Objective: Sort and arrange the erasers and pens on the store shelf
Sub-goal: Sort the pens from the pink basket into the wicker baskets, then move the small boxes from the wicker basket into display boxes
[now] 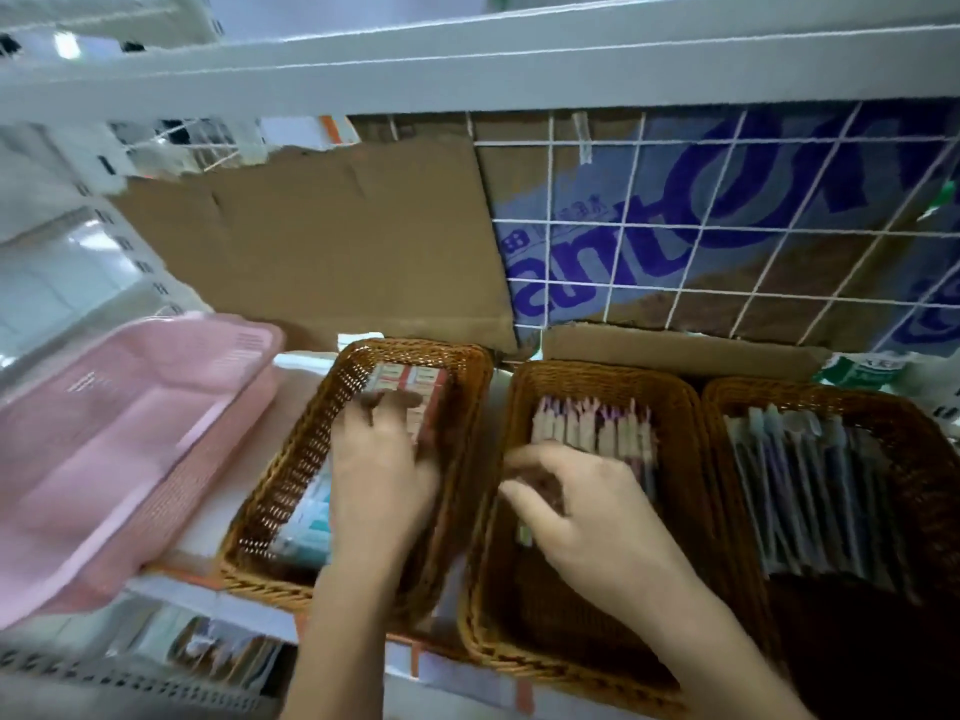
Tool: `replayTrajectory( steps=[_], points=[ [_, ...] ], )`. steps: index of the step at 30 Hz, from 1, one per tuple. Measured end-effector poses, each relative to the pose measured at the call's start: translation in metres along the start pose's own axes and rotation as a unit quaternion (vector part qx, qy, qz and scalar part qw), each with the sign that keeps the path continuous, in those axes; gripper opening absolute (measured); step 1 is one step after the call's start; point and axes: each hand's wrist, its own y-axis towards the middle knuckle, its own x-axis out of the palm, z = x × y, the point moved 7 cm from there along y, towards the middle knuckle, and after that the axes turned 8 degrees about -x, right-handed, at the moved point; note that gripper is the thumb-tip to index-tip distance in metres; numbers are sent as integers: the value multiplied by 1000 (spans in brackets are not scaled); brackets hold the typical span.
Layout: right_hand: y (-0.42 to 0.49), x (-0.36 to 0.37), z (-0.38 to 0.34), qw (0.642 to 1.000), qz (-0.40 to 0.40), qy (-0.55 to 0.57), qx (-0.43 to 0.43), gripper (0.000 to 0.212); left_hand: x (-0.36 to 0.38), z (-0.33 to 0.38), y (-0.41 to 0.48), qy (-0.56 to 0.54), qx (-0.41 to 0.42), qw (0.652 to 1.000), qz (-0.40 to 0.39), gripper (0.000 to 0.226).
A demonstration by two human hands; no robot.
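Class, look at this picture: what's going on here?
A person is tidying stock on a store shelf. Their left hand rests on the erasers in the left wicker basket, while the right hand pinches pens in the middle basket. A third basket holds more pens; a pink tray sits left.

Three wicker baskets: centre-left basket (291,459), middle basket (561,626), right basket (927,459). One pink tray (130,433), lower left. Two hands: left hand (382,459), right hand (587,504). Pens (597,433) and erasers (410,379) blur beyond counting.

Upper shelf (519,70) over open-topped baskets (597,368)
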Motion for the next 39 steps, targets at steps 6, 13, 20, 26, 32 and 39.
replayTrajectory(
  steps=[6, 13, 20, 26, 32, 39],
  points=[
    [28, 72, -7, 980, -31, -173, 91, 26, -18, -102, 17, 92, -129, 985, -72, 40],
    [32, 102, -14, 923, -28, -361, 133, 38, -1, -145, 31, 99, -126, 974, -162, 30],
    [32, 103, -19, 924, 58, -305, 223, 37, 0, -149, 35, 34, -87, 974, -205, 12],
    [11, 88, -32, 956, 165, -95, 222, 42, -37, -142, 31, 40, -72, 984, -156, 12],
    [-8, 63, -58, 952, 252, -41, 171, 32, -80, -121, 25, 5, -5, 995, -99, 13],
    [-59, 11, -54, 924, 326, -59, 190, 32, -86, -62, 3, -7, 46, 994, -97, 17]
  ],
)
